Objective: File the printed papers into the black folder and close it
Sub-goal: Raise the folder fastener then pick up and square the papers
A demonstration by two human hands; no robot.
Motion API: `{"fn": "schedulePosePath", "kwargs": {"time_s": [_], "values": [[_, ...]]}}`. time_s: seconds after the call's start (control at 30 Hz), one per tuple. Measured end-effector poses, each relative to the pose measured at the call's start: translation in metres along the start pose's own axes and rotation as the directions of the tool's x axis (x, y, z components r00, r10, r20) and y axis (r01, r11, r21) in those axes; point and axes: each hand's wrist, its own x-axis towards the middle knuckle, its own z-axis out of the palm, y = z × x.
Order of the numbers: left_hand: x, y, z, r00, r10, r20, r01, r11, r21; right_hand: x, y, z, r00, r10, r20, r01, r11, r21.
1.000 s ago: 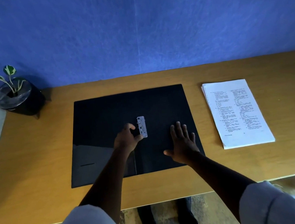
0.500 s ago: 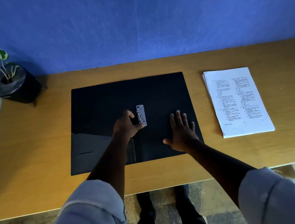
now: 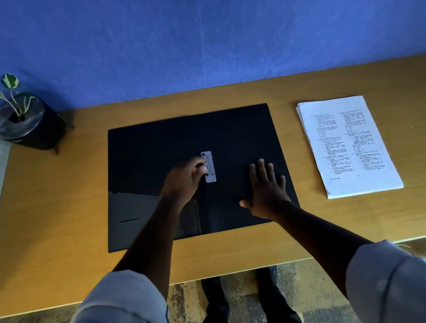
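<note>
The black folder lies open and flat on the wooden table. A small metal clip mechanism sits along its spine. My left hand is at the clip, with thumb and fingers curled round its left side. My right hand rests flat on the folder's right half, fingers straight and spread. The stack of printed papers lies on the table to the right of the folder, apart from both hands.
A small potted plant in a black pot stands at the table's far left corner, against the blue wall. The table's near edge runs just under my forearms. My legs and a patterned floor show below it.
The camera view shifted slightly. My left hand's fingers have moved a little further up along the clip. My right hand stays flat on the folder.
</note>
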Motion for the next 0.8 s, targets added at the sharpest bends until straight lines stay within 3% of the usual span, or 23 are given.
{"fn": "schedulePosePath", "kwargs": {"time_s": [0.27,0.8], "values": [[0.009,0.003,-0.005,0.996,0.057,-0.066,-0.054,0.998,0.044,0.001,-0.001,0.001,1.000,0.004,0.008,-0.004,1.000,0.002],[0.053,0.015,-0.021,0.991,-0.017,-0.133,0.031,0.994,0.103,0.001,-0.002,0.002,1.000,-0.001,0.023,0.001,1.000,0.013]]}}
